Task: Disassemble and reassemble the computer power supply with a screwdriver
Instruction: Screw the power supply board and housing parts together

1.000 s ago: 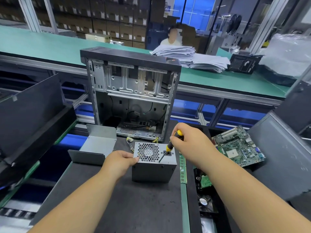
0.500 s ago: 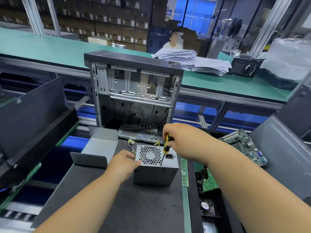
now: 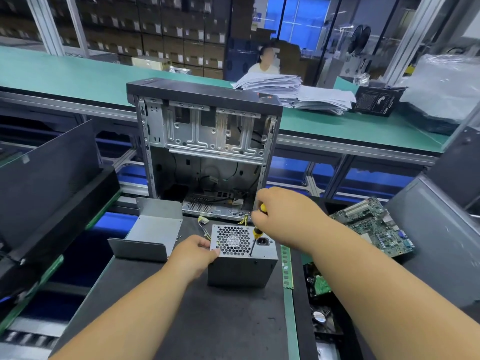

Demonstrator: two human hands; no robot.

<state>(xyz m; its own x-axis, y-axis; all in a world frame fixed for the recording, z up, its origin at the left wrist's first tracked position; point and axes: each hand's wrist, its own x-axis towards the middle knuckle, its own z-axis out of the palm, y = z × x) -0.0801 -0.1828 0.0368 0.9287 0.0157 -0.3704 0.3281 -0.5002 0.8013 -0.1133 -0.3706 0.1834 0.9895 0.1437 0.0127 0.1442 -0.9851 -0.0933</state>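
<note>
A grey metal power supply (image 3: 240,271) stands on the black mat with its honeycomb fan grille and power socket facing up. My left hand (image 3: 193,255) grips its left upper edge. My right hand (image 3: 283,216) holds a screwdriver (image 3: 255,233) with a yellow and black handle, nearly upright. Its tip touches the top face near the front edge, just right of the grille. Yellow wires (image 3: 204,222) trail from behind the unit.
An open computer case (image 3: 207,141) stands right behind the power supply. A bent grey metal cover (image 3: 150,232) lies to the left, a motherboard (image 3: 374,226) to the right, and a memory stick (image 3: 286,266) beside the unit. Black panels lean at both sides.
My right hand has shifted left and up with the screwdriver, and the tip has moved from beside the socket to the top face's front edge. My left hand keeps its hold.
</note>
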